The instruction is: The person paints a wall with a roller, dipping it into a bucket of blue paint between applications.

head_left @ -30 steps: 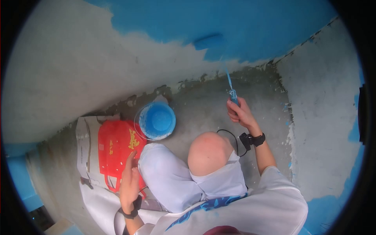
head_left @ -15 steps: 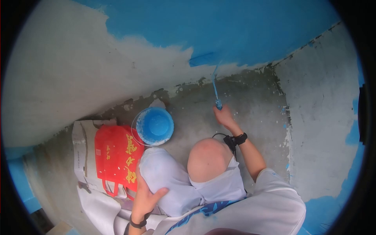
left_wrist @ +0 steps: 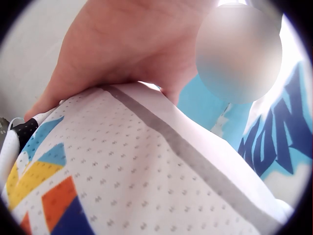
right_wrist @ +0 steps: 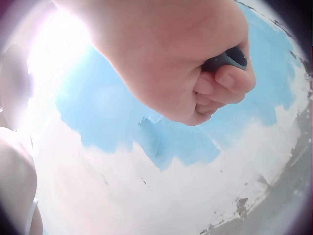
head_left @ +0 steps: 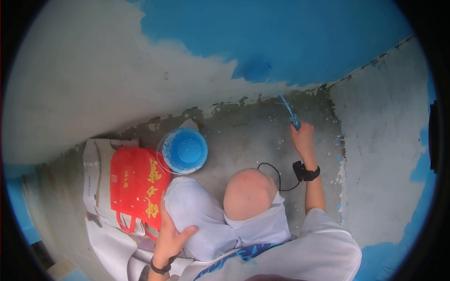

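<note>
My right hand (head_left: 303, 138) grips the paint-smeared handle (head_left: 295, 122) of a paint roller, held out over the floor at the right. Its roller head (head_left: 258, 70) lies against the lower edge of blue paint on the wall (head_left: 187, 75), blurred and nearly the same blue. In the right wrist view the fingers (right_wrist: 222, 88) curl round the dark end of the handle. My left hand (head_left: 171, 239) rests on the leg in white shorts (left_wrist: 127, 156), thumb spread out and fingers along its outer side.
A blue bucket (head_left: 174, 152) with a wire handle stands on the grey floor (head_left: 243, 131) in front of the knees. Left of it, a red bag (head_left: 136, 178) with yellow lettering lies on a pale sheet (head_left: 91, 168). A second wall (head_left: 379, 140) rises at the right.
My left hand came from beside the leg, over the red bag, to rest on the leg. The right hand moved left and nearer my body, then back right; the roller head shifted left, then right.
</note>
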`<state>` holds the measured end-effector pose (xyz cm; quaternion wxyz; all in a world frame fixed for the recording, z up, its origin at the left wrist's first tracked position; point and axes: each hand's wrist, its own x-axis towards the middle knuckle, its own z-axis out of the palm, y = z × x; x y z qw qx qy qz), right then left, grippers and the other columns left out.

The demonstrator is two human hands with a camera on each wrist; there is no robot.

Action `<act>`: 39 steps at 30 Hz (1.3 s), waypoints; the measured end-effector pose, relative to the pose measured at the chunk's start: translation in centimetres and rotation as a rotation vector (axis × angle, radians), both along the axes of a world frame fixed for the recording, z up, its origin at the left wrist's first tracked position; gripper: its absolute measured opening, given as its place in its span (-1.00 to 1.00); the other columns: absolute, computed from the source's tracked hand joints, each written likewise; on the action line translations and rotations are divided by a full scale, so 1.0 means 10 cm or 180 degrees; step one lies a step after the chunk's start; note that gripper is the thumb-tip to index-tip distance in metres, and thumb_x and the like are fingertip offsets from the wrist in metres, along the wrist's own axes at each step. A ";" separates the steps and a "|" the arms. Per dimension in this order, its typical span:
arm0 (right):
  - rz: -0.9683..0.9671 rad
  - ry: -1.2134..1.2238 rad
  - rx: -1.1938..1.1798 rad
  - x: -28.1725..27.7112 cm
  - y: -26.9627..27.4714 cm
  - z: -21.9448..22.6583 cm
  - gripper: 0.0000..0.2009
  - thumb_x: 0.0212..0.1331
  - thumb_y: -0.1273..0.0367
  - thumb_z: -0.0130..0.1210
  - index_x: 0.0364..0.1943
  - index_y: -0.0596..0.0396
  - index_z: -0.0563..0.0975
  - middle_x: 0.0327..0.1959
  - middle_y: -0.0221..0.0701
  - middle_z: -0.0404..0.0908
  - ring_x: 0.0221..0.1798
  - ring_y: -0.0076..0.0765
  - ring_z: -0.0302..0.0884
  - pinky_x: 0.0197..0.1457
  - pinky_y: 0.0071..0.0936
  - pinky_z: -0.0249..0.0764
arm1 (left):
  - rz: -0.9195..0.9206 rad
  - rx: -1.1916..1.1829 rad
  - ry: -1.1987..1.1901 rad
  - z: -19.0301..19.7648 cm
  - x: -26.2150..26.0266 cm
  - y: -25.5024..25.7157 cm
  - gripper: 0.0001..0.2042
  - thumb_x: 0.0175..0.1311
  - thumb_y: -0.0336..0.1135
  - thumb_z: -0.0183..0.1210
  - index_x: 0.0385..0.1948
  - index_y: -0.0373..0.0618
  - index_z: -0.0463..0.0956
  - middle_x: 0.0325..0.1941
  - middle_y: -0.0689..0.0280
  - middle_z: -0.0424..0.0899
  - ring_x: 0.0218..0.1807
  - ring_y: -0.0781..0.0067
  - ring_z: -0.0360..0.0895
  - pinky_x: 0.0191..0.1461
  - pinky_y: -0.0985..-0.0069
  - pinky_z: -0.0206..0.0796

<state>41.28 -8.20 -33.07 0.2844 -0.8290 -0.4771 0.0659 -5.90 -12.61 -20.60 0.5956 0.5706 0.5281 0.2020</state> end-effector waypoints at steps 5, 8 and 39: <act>-0.0251 -0.0550 -0.0089 -0.08 0.18 0.36 -0.80 0.21 0.34 0.22 -0.34 0.25 0.62 -0.45 0.10 0.59 -0.26 0.39 0.56 -0.20 0.14 0.45 | -0.0057 -0.0056 -0.0061 -0.01 0.00 0.03 0.16 0.09 -0.17 0.45 0.56 -0.31 -0.33 0.52 -0.12 0.17 0.51 0.00 0.23 0.57 0.21 0.06; -0.0265 -0.0650 -0.0386 -0.24 0.32 0.48 -0.80 0.21 0.32 0.23 -0.26 0.21 0.64 -0.40 0.04 0.66 -0.25 0.35 0.61 -0.16 0.13 0.51 | -0.0102 -0.0026 0.0048 -0.03 -0.02 0.02 0.15 0.10 -0.17 0.45 0.55 -0.33 -0.32 0.54 -0.12 0.14 0.53 0.00 0.19 0.58 0.21 0.03; -0.0769 -0.0897 -0.1047 0.31 0.21 0.07 -0.79 0.18 0.32 0.25 -0.19 0.16 0.68 -0.27 0.01 0.71 -0.14 0.28 0.68 -0.08 0.08 0.59 | -0.0211 -0.0139 0.0035 -0.04 0.00 0.13 0.16 0.10 -0.16 0.46 0.55 -0.31 -0.32 0.55 -0.09 0.08 0.55 0.01 0.15 0.59 0.21 -0.01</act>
